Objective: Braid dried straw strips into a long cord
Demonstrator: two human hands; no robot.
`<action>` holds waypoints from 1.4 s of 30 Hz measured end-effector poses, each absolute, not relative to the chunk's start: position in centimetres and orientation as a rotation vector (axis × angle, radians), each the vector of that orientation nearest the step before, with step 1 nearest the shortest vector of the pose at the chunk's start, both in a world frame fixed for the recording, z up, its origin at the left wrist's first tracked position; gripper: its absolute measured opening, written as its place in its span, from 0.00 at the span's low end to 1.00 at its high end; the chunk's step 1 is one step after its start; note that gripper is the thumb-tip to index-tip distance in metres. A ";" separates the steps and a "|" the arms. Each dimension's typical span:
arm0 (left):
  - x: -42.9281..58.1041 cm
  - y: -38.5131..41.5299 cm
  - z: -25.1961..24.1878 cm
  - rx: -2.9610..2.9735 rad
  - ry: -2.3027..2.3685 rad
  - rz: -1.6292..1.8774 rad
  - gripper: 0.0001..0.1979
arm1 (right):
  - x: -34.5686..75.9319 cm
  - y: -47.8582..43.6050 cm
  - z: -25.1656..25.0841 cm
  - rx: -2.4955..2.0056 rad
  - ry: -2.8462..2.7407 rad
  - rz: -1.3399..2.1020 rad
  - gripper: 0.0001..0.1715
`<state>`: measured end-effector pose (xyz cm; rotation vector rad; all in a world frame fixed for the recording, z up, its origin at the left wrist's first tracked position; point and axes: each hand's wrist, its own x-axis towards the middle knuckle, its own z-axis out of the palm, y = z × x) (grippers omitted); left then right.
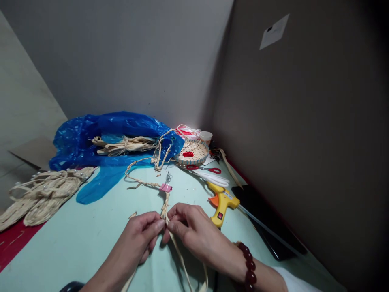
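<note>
A braid of pale dried straw [165, 205] runs down the table toward me, with a pink binder clip [166, 187] gripping it farther up. My left hand [144, 233] pinches the braid's lower end between thumb and fingers. Close against it from the other side, my right hand [190, 231] is closed on the strands at the same spot, a beaded bracelet on its wrist. Loose straw strands [181, 259] hang below both hands toward the table's near edge. Beyond the clip, the finished cord [142, 182] curls back toward a blue plastic bag [121, 117].
A straw bundle [127, 145] lies on the bag. Woven straw sandals [54, 194] rest at left. At right are a yellow glue gun [223, 205], red-handled scissors [209, 169], a woven basket [197, 153], a paper cup [206, 137] and a black flat device [273, 231] beside the wall.
</note>
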<state>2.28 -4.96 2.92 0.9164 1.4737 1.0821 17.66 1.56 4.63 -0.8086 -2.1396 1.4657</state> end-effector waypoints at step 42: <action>2.8 -5.6 4.0 0.678 1.382 1.171 0.18 | 18.0 0.7 5.8 -0.806 -2.316 0.649 0.12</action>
